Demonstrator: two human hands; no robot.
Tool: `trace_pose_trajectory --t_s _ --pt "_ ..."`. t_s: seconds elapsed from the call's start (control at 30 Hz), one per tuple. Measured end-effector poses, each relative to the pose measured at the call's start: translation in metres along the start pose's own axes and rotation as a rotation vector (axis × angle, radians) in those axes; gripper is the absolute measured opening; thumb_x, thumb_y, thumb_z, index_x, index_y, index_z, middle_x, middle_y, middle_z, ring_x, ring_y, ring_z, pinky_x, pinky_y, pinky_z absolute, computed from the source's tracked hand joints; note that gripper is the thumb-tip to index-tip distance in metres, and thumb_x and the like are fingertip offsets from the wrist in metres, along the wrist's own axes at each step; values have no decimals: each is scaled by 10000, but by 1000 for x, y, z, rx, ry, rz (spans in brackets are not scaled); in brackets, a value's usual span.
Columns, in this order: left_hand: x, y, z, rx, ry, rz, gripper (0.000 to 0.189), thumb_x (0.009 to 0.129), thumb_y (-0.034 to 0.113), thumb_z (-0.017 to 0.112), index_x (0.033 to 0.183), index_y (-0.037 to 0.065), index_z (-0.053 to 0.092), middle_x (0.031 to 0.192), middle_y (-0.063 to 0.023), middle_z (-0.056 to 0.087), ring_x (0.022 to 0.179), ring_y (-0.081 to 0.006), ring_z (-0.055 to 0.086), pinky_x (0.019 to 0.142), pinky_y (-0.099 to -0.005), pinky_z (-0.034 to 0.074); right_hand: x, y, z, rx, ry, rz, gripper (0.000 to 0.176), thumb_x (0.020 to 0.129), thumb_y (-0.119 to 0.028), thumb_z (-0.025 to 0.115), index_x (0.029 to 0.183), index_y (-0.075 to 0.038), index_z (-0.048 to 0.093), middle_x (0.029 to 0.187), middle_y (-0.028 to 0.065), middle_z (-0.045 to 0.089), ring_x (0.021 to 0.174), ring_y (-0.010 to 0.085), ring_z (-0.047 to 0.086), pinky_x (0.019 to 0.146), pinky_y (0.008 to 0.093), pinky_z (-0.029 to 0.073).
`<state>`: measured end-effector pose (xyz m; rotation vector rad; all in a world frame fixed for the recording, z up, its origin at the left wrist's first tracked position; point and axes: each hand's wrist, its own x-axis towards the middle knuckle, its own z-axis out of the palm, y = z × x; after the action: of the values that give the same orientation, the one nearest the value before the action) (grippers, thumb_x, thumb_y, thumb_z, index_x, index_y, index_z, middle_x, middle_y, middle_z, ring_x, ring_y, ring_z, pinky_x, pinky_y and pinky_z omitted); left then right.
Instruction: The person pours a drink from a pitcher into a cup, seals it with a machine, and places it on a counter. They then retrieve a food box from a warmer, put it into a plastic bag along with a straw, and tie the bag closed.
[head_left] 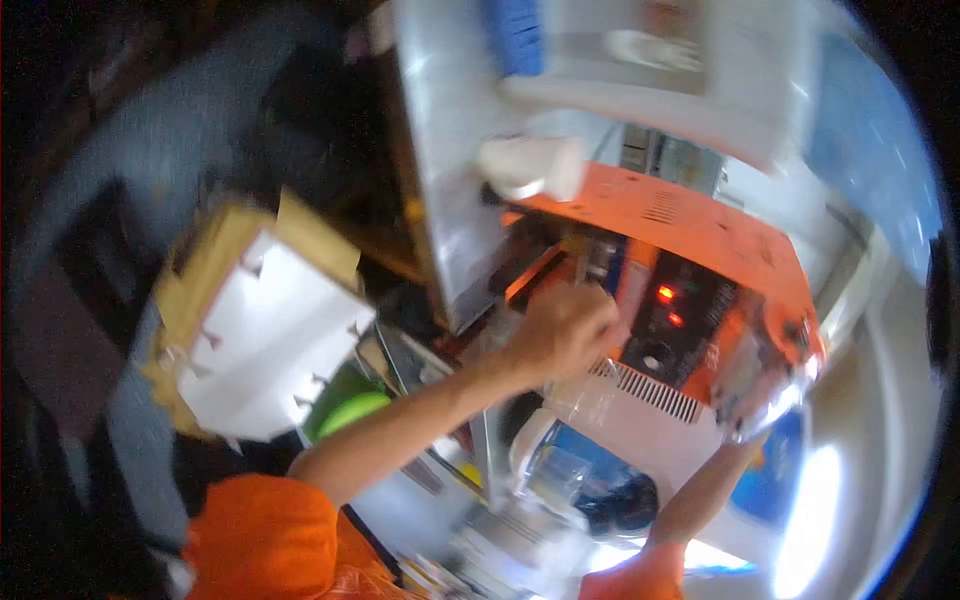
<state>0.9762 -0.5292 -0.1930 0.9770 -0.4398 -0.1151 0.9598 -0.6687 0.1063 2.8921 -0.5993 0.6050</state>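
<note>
My left hand (pixel 570 330) is closed in front of the open bay of an orange machine (pixel 690 215). Whatever its fingers may hold is too blurred to make out. Beside it, a black control panel (pixel 680 315) shows two red lights above a round knob. My right arm reaches up at the lower right, where my right hand is hidden behind or within a shiny, transparent plastic bundle (pixel 765 385) by the machine's right side. A slotted vent (pixel 655 390) runs below the panel.
An open cardboard box (pixel 310 240) with a white lining stands at the left. Near it lies a green round object (pixel 350 405). A white cup-like object (pixel 530 167) sits by the machine's upper left corner. Blurred clear containers (pixel 530 540) are at the bottom.
</note>
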Motion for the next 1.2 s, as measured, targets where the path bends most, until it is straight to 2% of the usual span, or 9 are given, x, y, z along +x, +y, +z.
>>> trace_pose_trajectory --t_s 0.17,0.33,0.4,0.5,0.63,0.73,0.83,1.03,1.2 --pt "66 158 88 -28 -315 742 277 784 212 682 971 33 585 977 -117 619 959 -299 603 868 -421 466 4 84 -48 322 -188 195 470 905 -377 591 1215 -25 565 1163 123 595 1079 210 549 897 329 469" --pt "125 190 167 516 -465 1047 381 848 316 601 1078 12 595 1110 -164 582 1116 -320 524 1031 -472 338 23 157 -41 699 -342 121 430 910 -377 590 1154 -28 645 1108 96 648 1030 174 573 883 301 466" --pt "130 197 175 612 -539 1042 366 847 337 601 1049 32 609 1062 -160 585 1063 -323 537 1012 -468 349 24 127 -65 646 -511 430 454 882 -409 618 1137 -36 663 1048 79 667 926 151 599 791 292 489" --pt "138 208 181 702 -667 1055 350 852 368 595 983 45 631 929 -127 600 950 -298 560 930 -438 391 18 160 -103 774 164 535 391 835 -404 684 940 -27 680 807 34 660 676 112 596 583 253 480" --pt "144 210 186 744 -711 985 345 865 378 584 919 44 655 835 -109 616 882 -277 587 844 -425 427 45 269 -77 716 1193 711 392 800 -433 719 894 -69 609 770 41 635 655 126 580 595 255 462" --pt "146 202 191 723 -794 900 376 871 420 573 901 62 685 878 -133 651 893 -310 602 807 -448 447 58 294 -76 1471 893 600 302 889 -334 577 991 -50 583 852 67 620 762 180 582 713 303 481" --pt "146 209 189 732 -821 729 408 843 469 581 856 83 712 871 -155 666 904 -347 601 834 -479 432 68 345 -75 1739 644 307 270 964 -232 433 1039 -17 578 892 94 609 784 211 568 746 317 486" --pt "145 185 200 747 -688 811 423 798 481 557 773 87 711 764 -115 652 799 -285 593 754 -434 401 -50 190 -102 1398 805 341 257 977 -316 474 805 -127 497 732 -18 442 662 131 433 670 280 380" --pt "146 182 205 903 -734 770 465 783 527 544 754 96 716 748 -108 653 791 -269 590 746 -412 386 -132 52 -51 1099 1155 299 295 882 -307 538 755 -45 586 714 91 546 644 212 512 686 342 453"
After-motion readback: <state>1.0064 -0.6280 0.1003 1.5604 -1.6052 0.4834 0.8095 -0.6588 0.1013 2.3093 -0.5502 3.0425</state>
